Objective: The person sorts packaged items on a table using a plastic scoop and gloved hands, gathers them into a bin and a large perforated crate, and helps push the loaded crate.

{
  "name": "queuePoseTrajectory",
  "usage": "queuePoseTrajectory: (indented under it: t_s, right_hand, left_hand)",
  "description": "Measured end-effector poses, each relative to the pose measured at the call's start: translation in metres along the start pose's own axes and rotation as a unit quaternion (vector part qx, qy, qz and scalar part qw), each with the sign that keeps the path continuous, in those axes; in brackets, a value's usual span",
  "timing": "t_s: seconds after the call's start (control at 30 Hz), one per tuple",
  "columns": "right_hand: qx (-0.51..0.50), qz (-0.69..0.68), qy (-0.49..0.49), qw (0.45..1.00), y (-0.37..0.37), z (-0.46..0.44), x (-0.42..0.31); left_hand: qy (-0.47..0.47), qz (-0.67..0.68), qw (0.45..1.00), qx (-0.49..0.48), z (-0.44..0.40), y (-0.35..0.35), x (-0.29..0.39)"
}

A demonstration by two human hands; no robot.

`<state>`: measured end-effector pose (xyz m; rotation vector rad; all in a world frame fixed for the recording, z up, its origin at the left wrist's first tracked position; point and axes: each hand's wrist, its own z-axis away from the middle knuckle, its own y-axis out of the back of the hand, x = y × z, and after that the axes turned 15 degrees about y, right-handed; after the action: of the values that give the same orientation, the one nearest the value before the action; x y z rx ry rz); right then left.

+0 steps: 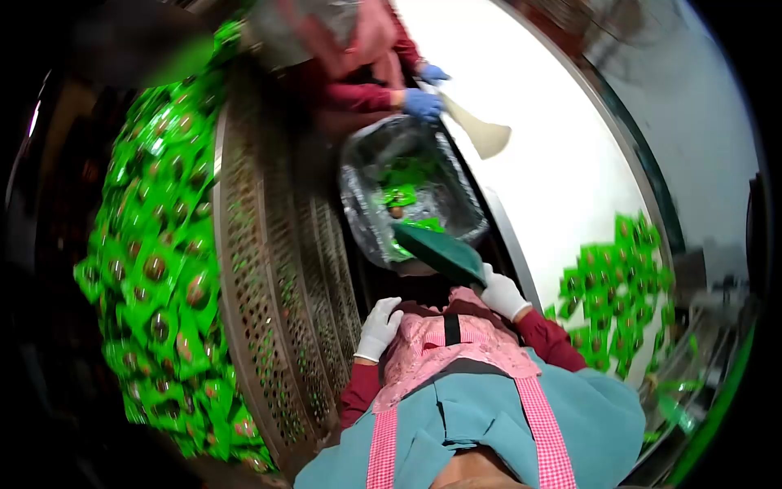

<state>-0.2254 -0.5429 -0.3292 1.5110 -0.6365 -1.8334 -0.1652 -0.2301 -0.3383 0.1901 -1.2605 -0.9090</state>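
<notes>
My right hand [503,292], in a white glove, is closed around the end of a dark green scoop [444,253]. The scoop reaches left over the near end of a bin [358,191] lined with clear plastic. Several small green packets [401,196] lie inside that bin. My left hand [379,330], also gloved in white, is beside the pink apron with its thumb apart from the fingers, and nothing shows in it. Whatever is in the scoop cannot be made out.
Across the bin a co-worker's blue-gloved hand [423,104] holds a cream scoop [481,130] over the white table [562,171]. More green packets [615,285] lie on the table's near end. Left, a perforated metal panel [269,301] borders a large heap of green packets [163,277].
</notes>
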Motion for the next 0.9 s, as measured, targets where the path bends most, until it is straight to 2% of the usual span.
queuePoseTrajectory:
  t_s: [0.1, 0.2, 0.4, 0.43, 0.5, 0.57, 0.6, 0.63, 0.67, 0.73, 0.83, 0.9]
  right_hand:
    - [-0.039, 0.003, -0.015, 0.999, 0.020, 0.009, -0.001]
    - [-0.012, -0.029, -0.059, 0.998, 0.018, 0.032, 0.018]
    - [0.181, -0.124, -0.140, 0.966, -0.007, 0.085, 0.043]
    - [0.184, -0.118, -0.176, 0.960, -0.009, 0.090, 0.045]
    - [0.286, -0.147, -0.159, 0.933, -0.024, 0.104, 0.058]
    - [0.308, -0.119, -0.247, 0.911, -0.013, 0.127, 0.049]
    - [0.461, -0.145, -0.186, 0.856, -0.020, 0.136, 0.047]
    - [0.467, -0.229, -0.242, 0.819, -0.021, 0.141, 0.049]
    - [0.546, -0.249, -0.215, 0.770, -0.049, 0.141, 0.077]
    - [0.625, -0.264, -0.207, 0.705, -0.061, 0.152, 0.098]
    - [0.625, -0.207, -0.494, 0.567, -0.014, 0.245, 0.046]
    - [0.572, -0.076, -0.611, 0.542, -0.089, 0.303, 0.103]
  left_hand:
    - [-0.028, -0.025, 0.998, -0.040, -0.020, -0.009, 0.020]
    - [-0.044, -0.043, 0.995, -0.076, -0.042, -0.029, 0.031]
    - [-0.125, -0.091, 0.973, -0.172, -0.075, -0.063, 0.045]
    - [-0.134, -0.099, 0.968, -0.189, -0.080, -0.071, 0.048]
    - [-0.155, -0.117, 0.955, -0.222, -0.080, -0.086, 0.061]
    - [-0.176, -0.132, 0.943, -0.252, -0.077, -0.099, 0.072]
    - [-0.185, -0.133, 0.936, -0.266, -0.076, -0.104, 0.080]
    - [-0.193, -0.133, 0.931, -0.279, -0.073, -0.110, 0.086]
    - [-0.200, -0.132, 0.926, -0.290, -0.072, -0.115, 0.091]
    - [-0.199, -0.132, 0.915, -0.326, -0.081, -0.117, 0.105]
    - [-0.244, -0.164, 0.894, -0.337, -0.097, -0.119, 0.116]
    - [-0.269, -0.155, 0.888, -0.340, -0.113, -0.116, 0.121]
